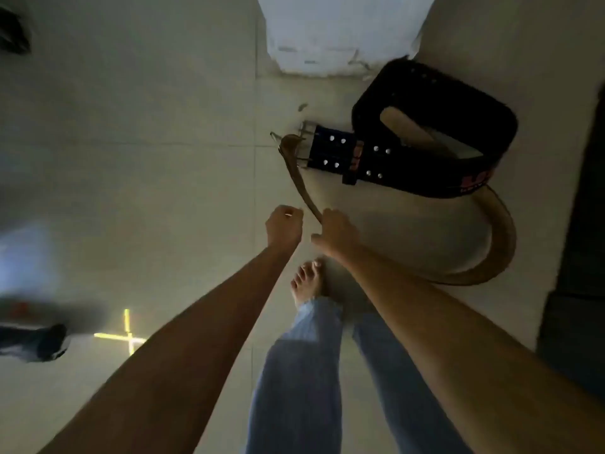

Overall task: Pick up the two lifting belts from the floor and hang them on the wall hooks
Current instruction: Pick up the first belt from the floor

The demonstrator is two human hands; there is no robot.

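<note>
A wide black lifting belt with silver rivets and red lettering lies coiled on the pale tiled floor at the right. Under and around it curves a thinner brown leather belt, its buckle end near the black belt's buckle. My right hand reaches down and is closed around the brown belt's strap near its buckle end. My left hand hangs just left of it in a loose fist, holding nothing. No wall hooks are visible.
A white wall corner or pillar base stands just beyond the belts. A dark panel lines the right edge. My bare foot and jeans are below the hands. A dark object and a yellow cross mark lie left.
</note>
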